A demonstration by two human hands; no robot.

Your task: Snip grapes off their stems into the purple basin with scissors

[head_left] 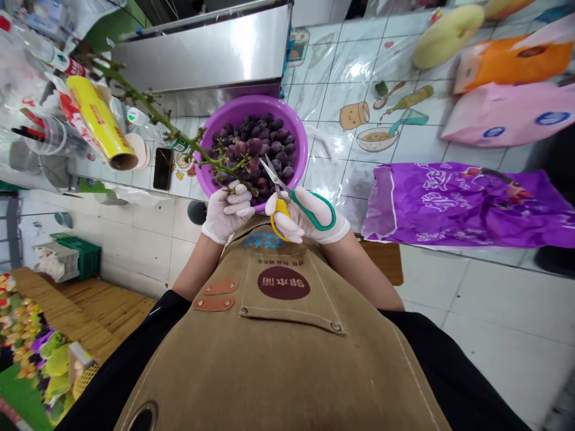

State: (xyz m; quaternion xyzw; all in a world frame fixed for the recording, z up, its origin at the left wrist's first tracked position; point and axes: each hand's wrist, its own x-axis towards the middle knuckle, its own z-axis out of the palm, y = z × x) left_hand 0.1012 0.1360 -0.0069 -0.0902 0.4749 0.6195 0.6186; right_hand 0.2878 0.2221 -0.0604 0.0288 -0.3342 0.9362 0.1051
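Observation:
White thin gloves cover both hands. My left hand (230,209) is closed at the near left rim of a purple basin (297,120), its fingers curled on a green grape stem (153,111). The stem is mostly bare, with short stubs, and runs up to the far left; several reddish grapes (248,147) sit by its lower end. In my right hand (309,215) are scissors (277,178) with one green and one yellow handle loop. Their blades are slightly apart and point over the basin, close to the grapes. Loose dark purple grapes (281,140) fill the basin.
A steel box (215,51) stands behind the basin. Left are a phone (162,169), a yellow film roll (99,120) and bottles. Right lie a purple printed bag (467,206), pink (507,114) and orange (516,63) tissue packs, and a pale melon (448,36).

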